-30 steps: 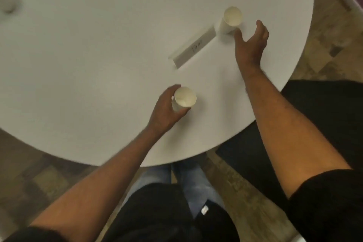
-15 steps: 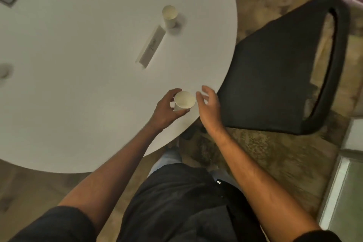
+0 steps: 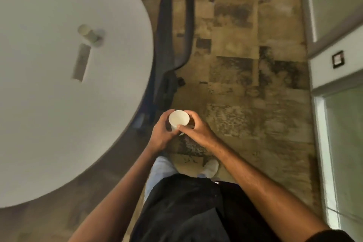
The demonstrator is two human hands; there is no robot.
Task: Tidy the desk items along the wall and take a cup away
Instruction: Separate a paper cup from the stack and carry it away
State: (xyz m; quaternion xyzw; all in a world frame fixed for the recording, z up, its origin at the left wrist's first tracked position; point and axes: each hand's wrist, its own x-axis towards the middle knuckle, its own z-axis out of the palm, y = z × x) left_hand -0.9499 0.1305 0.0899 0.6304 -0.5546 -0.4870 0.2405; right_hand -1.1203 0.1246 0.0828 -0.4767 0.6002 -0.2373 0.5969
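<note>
Cup (image 3: 179,119): upright, held over the floor beside the tabletop (image 3: 49,104) | left hand (image 3: 161,133): curled round its left wall | right hand (image 3: 196,130): fingers closed on its right side.

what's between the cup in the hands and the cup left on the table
In the head view, between the held cup and the table cup lie the flat white box, bare tabletop and the table's edge.

White cup (image 3: 179,118) — mottled brown carpet (image 3: 245,76)
</note>
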